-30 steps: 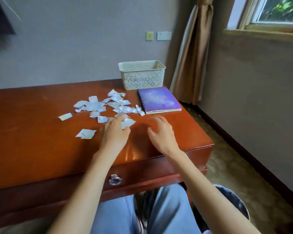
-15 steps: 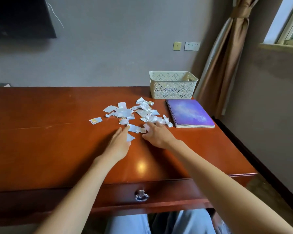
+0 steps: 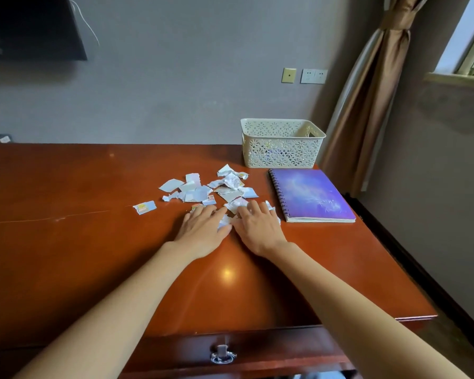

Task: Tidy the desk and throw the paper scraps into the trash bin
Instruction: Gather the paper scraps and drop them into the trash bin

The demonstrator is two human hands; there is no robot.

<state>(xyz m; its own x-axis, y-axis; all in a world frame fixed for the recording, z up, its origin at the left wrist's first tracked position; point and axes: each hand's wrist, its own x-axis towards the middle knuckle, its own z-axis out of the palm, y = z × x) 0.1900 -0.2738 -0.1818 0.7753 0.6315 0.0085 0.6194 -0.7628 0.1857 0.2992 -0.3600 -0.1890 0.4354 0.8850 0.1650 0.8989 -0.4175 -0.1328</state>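
Observation:
Several torn white paper scraps point(image 3: 205, 188) lie scattered on the reddish-brown desk point(image 3: 66, 242). One scrap point(image 3: 144, 207) sits apart to the left. My left hand point(image 3: 203, 232) and my right hand point(image 3: 259, 227) rest palm-down side by side at the near edge of the pile, fingers spread over the closest scraps. A few scraps are bunched between and under the fingers. A cream lattice basket point(image 3: 281, 143) stands at the back of the desk, beyond the pile and to the right.
A purple spiral notebook point(image 3: 309, 195) lies flat to the right of my right hand, just in front of the basket. A drawer with a metal ring pull point(image 3: 222, 354) is below the desk's front edge. A curtain point(image 3: 367, 91) hangs at the right.
Both hands have slid forward onto the near scraps and come together, gathering some between them. The camera view has shifted left and closer to the desk.

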